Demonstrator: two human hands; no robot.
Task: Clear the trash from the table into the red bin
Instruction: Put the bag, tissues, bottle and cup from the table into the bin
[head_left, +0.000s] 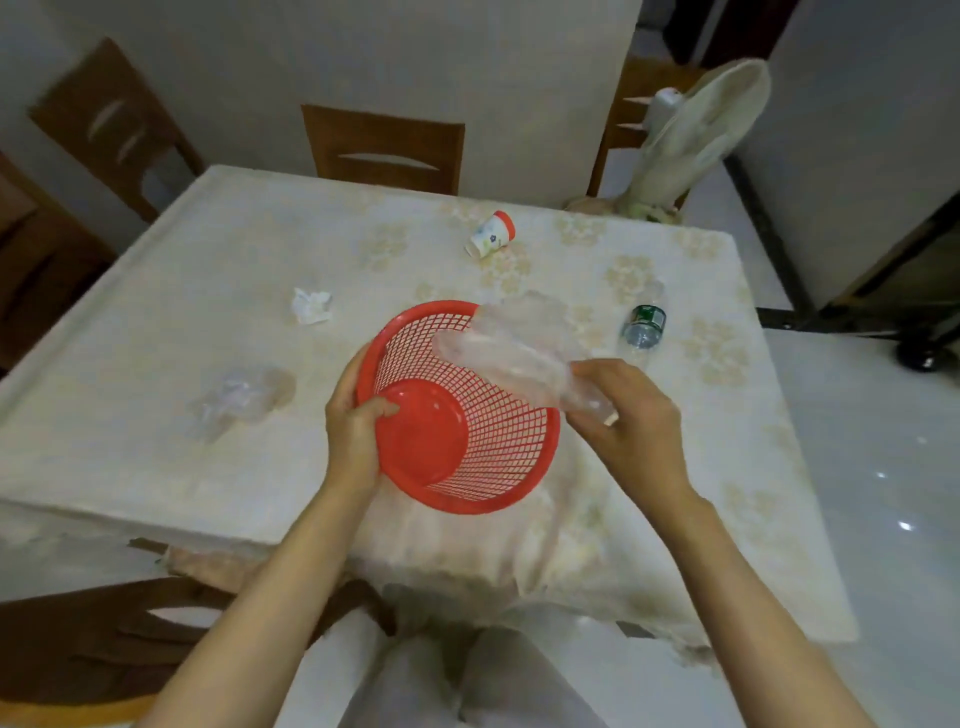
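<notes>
My left hand (356, 423) grips the left rim of the red mesh bin (498, 441), which is tilted toward me above the table's near edge. My right hand (631, 415) is shut on a clear crumpled plastic bag (511, 345) that hangs over the bin's right rim and mouth. On the tablecloth lie a crumpled white paper (310, 305), a clear plastic wrapper (239, 397), a tipped paper cup with a red rim (492, 235) and a small plastic bottle with a green label (644, 322).
The table (156, 467) carries a pale floral cloth. Wooden chairs stand at the far side (384, 148), the far left (111, 124) and the near left (104, 639). A covered standing fan (696, 135) is at the far right corner, with glossy floor on the right.
</notes>
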